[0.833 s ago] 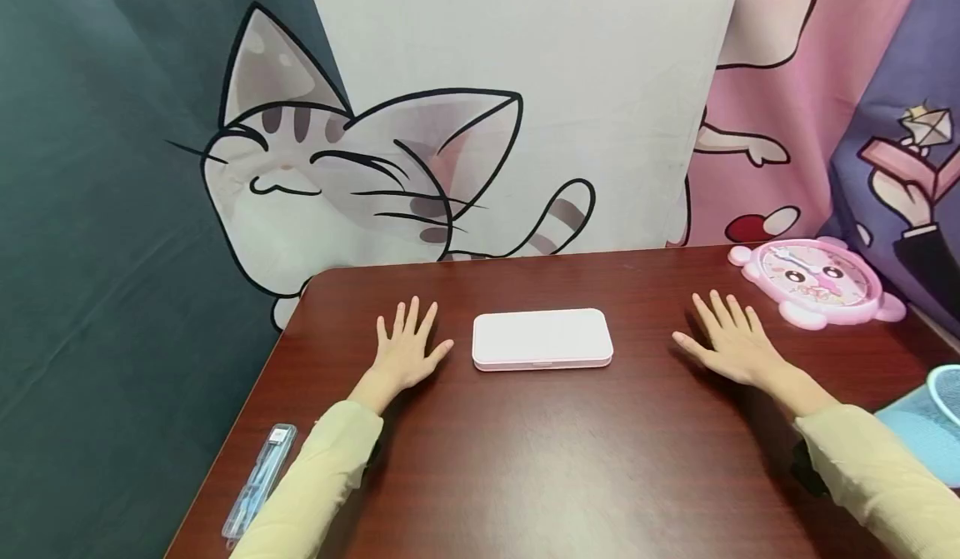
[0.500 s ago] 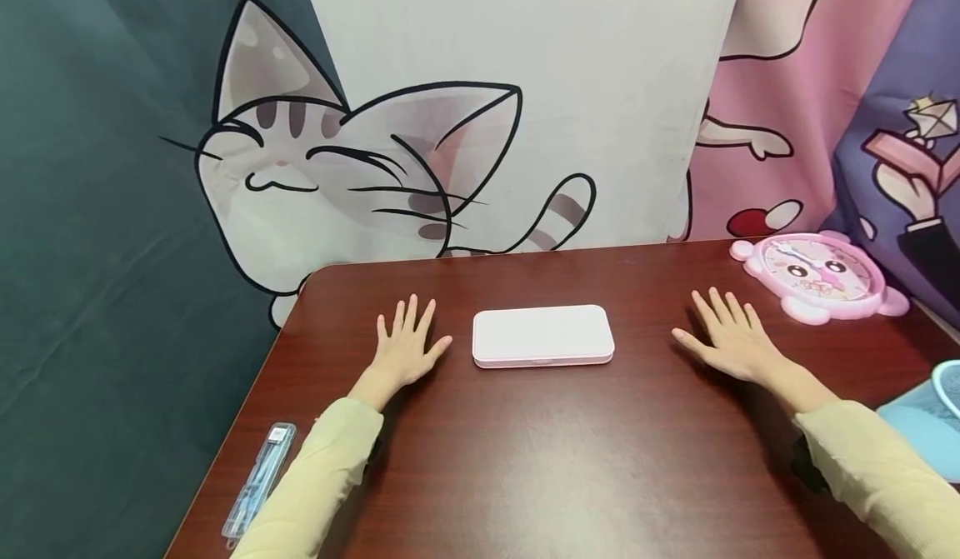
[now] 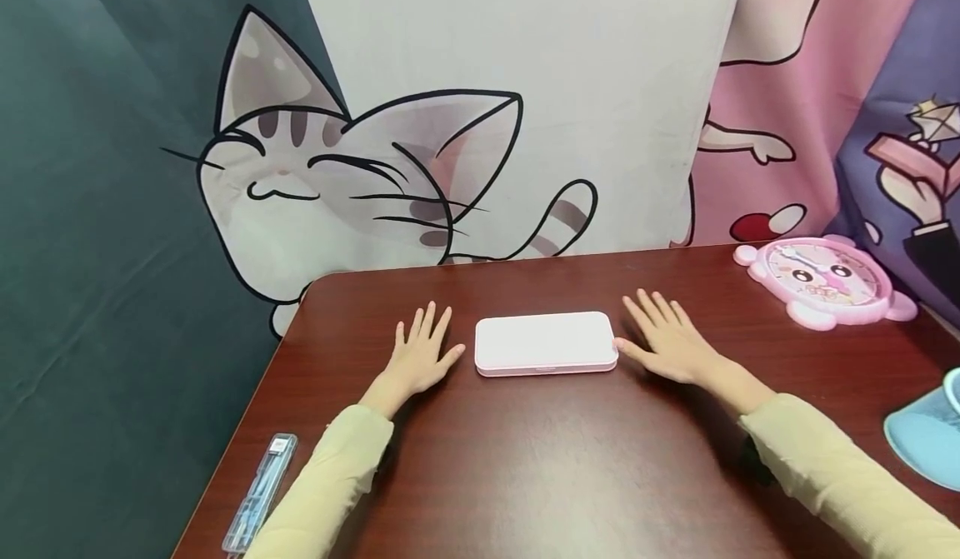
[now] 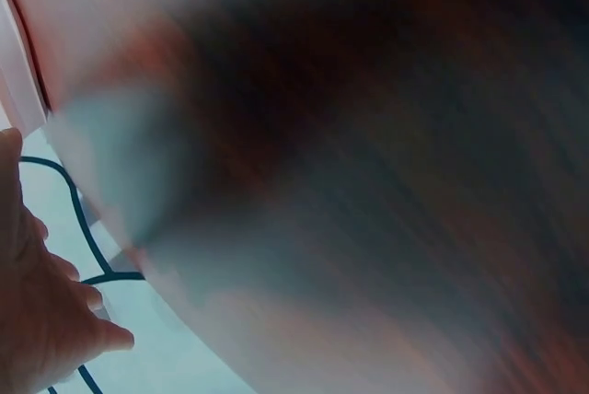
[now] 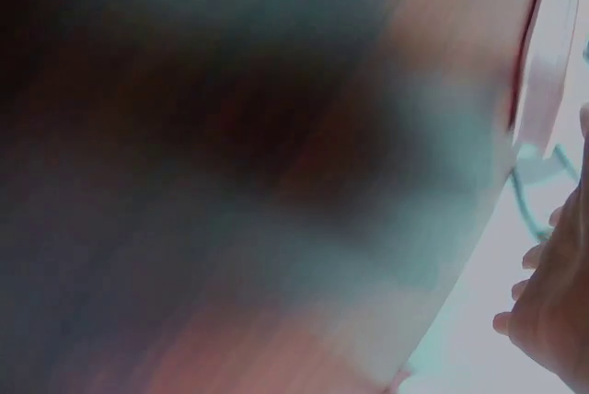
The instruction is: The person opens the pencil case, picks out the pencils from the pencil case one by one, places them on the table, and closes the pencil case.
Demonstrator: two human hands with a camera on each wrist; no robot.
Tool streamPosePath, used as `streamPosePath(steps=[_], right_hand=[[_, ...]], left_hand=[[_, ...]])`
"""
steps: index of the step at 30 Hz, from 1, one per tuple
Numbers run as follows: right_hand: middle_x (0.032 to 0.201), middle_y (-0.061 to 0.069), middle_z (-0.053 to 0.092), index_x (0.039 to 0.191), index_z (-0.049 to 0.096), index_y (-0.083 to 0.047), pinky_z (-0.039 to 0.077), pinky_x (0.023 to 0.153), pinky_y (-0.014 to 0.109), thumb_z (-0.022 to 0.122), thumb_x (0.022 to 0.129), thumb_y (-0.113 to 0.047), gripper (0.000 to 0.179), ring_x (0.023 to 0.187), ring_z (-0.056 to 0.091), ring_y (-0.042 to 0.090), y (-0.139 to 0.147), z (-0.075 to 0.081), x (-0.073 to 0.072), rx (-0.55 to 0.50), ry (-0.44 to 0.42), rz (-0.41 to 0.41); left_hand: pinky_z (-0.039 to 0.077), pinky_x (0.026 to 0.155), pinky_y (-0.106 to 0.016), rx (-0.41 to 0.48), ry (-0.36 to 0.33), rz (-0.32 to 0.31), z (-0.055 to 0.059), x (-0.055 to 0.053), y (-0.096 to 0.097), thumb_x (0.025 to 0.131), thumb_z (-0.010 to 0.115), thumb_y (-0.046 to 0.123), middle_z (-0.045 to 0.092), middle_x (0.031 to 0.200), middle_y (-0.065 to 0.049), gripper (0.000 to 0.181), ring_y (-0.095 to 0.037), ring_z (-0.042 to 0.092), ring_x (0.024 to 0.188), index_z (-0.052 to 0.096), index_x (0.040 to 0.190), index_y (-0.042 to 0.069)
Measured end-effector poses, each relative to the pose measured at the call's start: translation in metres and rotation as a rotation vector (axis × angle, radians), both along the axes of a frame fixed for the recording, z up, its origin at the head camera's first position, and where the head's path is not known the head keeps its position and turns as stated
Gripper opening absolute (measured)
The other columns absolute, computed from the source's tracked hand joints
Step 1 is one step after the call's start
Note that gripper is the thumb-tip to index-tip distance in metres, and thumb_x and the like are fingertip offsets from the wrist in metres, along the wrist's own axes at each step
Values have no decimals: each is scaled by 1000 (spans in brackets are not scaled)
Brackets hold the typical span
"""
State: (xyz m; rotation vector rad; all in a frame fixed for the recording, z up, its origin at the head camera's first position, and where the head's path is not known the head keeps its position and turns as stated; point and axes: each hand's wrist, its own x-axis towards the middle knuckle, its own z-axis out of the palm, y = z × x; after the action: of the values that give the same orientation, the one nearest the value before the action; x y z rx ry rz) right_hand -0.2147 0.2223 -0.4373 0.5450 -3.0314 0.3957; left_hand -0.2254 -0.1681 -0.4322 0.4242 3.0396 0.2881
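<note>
A flat white case with a pink-tinged edge, like a pencil case (image 3: 546, 342), lies closed on the dark red-brown table (image 3: 555, 467) between both hands. My left hand (image 3: 420, 359) is spread, palm down, a short way left of it, with nothing held. To its right, my right hand (image 3: 670, 346) also has straight fingers; its thumb tip is at the case's right edge, and whether it touches I cannot tell. Each wrist view catches the case's side at a margin, beside the left hand (image 4: 41, 311) and the right hand (image 5: 557, 307). Blur fills most of both wrist views.
At the back right lies a pink animal-shaped clock (image 3: 825, 280). A light blue container (image 3: 926, 434) is cut off at the right edge. Beside the left sleeve is a slim clear plastic box (image 3: 260, 494) with bluish contents. A cat-printed cloth (image 3: 322, 184) hangs behind the table.
My right hand has moved left to the case's right edge. The left hand has shifted slightly right, closer to the case. The case stays in place on the table.
</note>
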Motion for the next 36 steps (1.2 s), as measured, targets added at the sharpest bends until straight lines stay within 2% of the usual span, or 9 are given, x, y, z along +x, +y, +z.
streamPosePath(steps=[3,7,11,15,19,24,27,33,36], right_hand=[[150,23,19,144,24,-5,11,109,58,43,90,-52,74,137,16,43,-25,0,-3,4,26,73],[149,15,26,143,32,-12,15,109,57,44,91,-48,64,137,20,41,-55,-3,-4,-4,76,206],[147,9,35,140,38,-18,22,107,57,49,89,-48,60,134,29,40,-78,-7,-4,20,132,357],[144,13,38,139,40,-13,28,103,57,54,85,-52,68,129,36,43,-91,-7,-4,56,162,436],[136,19,46,133,47,-5,36,99,53,58,83,-49,68,121,45,45,-98,-3,-5,128,238,479],[111,23,62,114,58,5,51,83,42,58,84,-44,57,99,62,35,-106,1,-9,400,542,600],[100,24,66,106,60,7,54,74,40,55,85,-39,51,91,66,31,-108,2,-10,510,673,661],[96,25,67,103,62,7,54,72,41,51,87,-35,46,90,66,31,-110,2,-9,570,743,697],[95,25,67,103,62,7,54,72,41,52,86,-35,46,89,66,32,-110,3,-9,548,726,685]], left_hand=[[7,110,-57,9,-16,-27,0,1,5,94,34,52,8,154,-14,67,-33,9,142,14,148,18],[9,111,-56,36,-45,-99,-2,4,12,94,35,52,9,154,-15,68,-33,9,141,15,148,16],[14,112,-51,67,-95,-215,-4,5,22,87,47,57,12,154,-15,83,-32,12,141,13,148,11],[22,112,-44,141,-179,-296,-5,2,31,77,63,56,15,153,-15,102,-28,17,141,8,147,5],[29,109,-40,247,-230,-287,-5,-3,37,73,73,44,21,148,-21,107,-28,27,136,9,145,-4],[33,106,-39,284,-210,-277,-1,-10,39,69,77,38,32,139,-21,103,-28,37,128,17,141,-6],[35,104,-39,277,-202,-290,2,-14,40,69,77,38,34,137,-21,102,-27,40,125,18,140,-5],[36,103,-37,260,-213,-282,6,-14,43,69,78,36,36,135,-20,100,-25,42,121,19,140,-4],[37,102,-37,264,-221,-268,7,-13,44,69,78,33,37,132,-19,99,-25,43,119,20,139,-3]])
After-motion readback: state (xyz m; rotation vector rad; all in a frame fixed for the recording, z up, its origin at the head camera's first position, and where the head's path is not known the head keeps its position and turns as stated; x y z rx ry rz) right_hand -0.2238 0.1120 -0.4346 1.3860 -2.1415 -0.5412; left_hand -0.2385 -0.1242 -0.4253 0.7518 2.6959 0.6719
